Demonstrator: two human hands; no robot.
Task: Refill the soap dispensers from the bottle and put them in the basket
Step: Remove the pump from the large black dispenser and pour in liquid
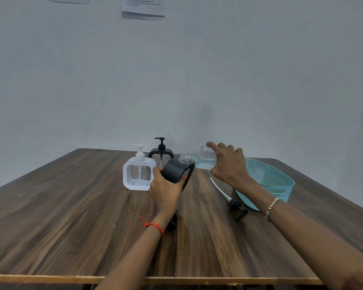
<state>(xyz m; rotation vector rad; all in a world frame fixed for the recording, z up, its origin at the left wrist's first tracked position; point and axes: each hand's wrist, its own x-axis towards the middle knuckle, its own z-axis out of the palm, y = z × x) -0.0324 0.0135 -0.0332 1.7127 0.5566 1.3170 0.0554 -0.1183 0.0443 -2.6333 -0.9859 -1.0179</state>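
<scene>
My left hand [166,187] grips a black soap dispenser [175,170] with its pump off, tilted to the right so its clear threaded neck points up-right. My right hand [228,164] holds a clear bottle [203,158] with pale blue liquid, tipped left so its open mouth sits just above the dispenser's neck. A white dispenser [137,174] and a second black dispenser [161,153] stand upright behind my left hand, both with pumps on. The teal basket [281,185] lies at the right, partly behind my right arm.
A loose black pump with its long white tube [228,199] lies on the wooden table [71,216] between my arms. A small dark cap [173,222] sits partly hidden under my left wrist. The wall rises right behind the table's far edge.
</scene>
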